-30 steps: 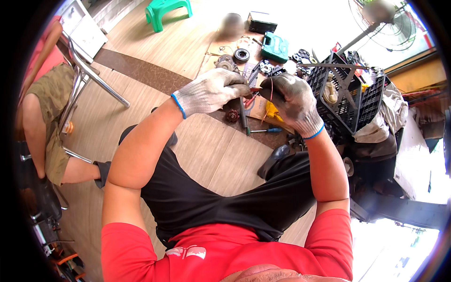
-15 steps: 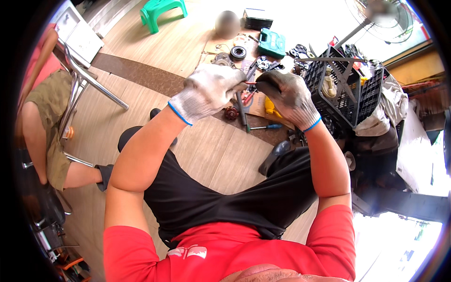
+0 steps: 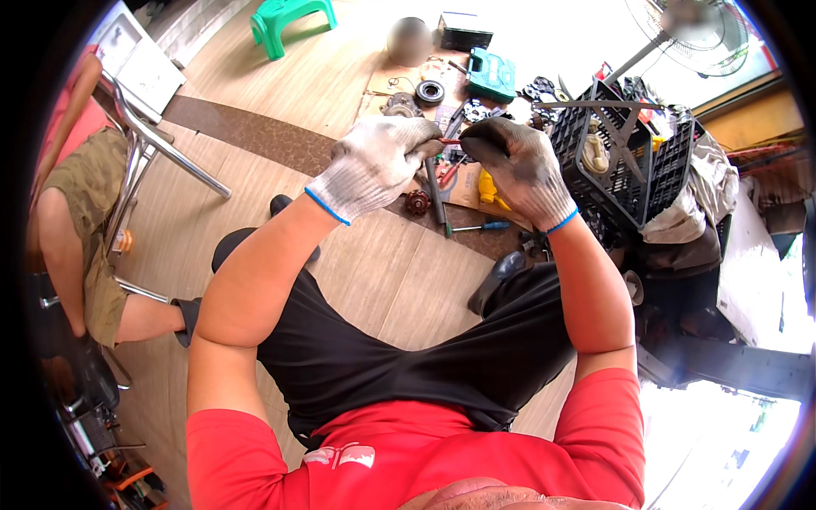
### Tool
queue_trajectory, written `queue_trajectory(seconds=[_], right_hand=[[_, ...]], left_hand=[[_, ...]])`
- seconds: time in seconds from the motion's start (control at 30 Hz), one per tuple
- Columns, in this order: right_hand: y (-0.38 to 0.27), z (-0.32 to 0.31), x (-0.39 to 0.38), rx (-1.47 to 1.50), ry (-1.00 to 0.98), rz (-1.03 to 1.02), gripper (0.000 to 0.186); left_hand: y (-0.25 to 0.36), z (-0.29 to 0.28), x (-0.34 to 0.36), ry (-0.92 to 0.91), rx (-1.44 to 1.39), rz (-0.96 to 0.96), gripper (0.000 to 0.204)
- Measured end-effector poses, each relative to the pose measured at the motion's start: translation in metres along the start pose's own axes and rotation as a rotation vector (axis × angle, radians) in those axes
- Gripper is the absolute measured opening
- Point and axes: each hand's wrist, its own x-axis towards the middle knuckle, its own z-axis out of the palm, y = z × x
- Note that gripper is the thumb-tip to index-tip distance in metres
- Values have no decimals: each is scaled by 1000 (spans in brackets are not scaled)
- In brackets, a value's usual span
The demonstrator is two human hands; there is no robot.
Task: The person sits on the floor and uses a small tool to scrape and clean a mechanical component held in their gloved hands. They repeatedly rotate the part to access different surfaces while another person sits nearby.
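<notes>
Strand (image 3: 451,141), thin and reddish | long axis crosswise between your gloved left hand (image 3: 374,160) and right hand (image 3: 517,163) | both pinched on it, neither nearer

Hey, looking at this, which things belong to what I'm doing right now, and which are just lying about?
In hand:
Thin red piece, pinched between your gloved left hand and gloved right hand

Seemingly just lying about:
Blue-handled tool
Teal case
Black ring-shaped part
Green stool

Loose floor parts might belong too; I can't tell.
</notes>
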Motion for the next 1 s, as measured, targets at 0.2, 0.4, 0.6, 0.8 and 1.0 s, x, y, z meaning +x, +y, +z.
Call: queue_trajectory(seconds=[0.2, 0.4, 0.6, 0.8, 1.0], right_hand=[[0, 1, 3, 239, -56, 206, 20], [-5, -3, 1, -67, 21, -133, 17], [3, -4, 1, -183, 1, -188, 34], [15, -24, 8, -136, -23, 28, 62], [0, -21, 5, -277, -12, -222, 50]], left_hand=[[1, -7, -3, 79, 440, 255, 26], [-3, -9, -2, -291, -671, -481, 41], [2, -15, 2, -302, -405, -397, 36], [-5, -11, 3, -146, -339, -423, 35], [-5, -7, -3, -136, -201, -238, 35]])
